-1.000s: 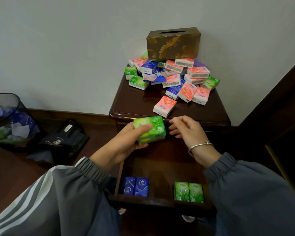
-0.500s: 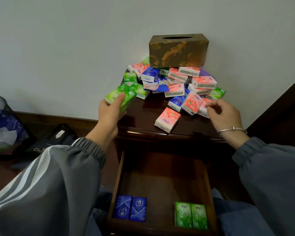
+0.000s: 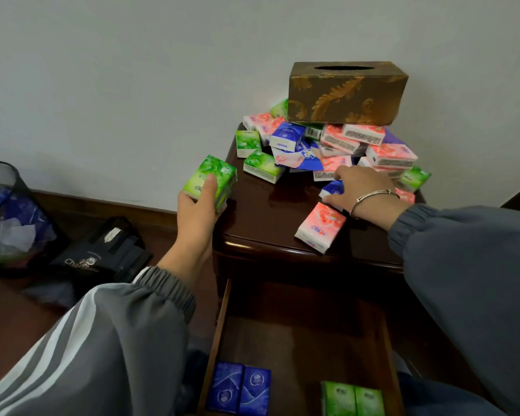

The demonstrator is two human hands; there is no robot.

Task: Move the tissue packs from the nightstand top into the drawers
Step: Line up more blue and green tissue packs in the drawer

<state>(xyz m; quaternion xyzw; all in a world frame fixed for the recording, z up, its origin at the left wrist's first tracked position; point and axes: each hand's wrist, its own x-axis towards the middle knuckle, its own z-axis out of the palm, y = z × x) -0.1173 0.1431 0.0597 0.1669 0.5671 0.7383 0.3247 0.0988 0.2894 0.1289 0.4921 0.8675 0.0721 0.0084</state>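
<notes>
Head: right hand (image 3: 361,187) half-hides blue pack (image 3: 332,189); left hand (image 3: 195,216) grips green pack (image 3: 214,170).

Green tissue pack (image 3: 210,183) gripped in left hand (image 3: 197,214), tilted, just off left edge of dark nightstand top (image 3: 267,214). Jumbled pile of pink, blue and green packs (image 3: 336,145) lay at rear. Pink pack (image 3: 320,226) alone near front edge. Blue pack (image 3: 332,189) pinched by right hand (image 3: 360,189). Drawer (image 3: 219,340) open: two blue packs (image 3: 240,391) front left, two green packs (image 3: 353,399) front right.
</notes>
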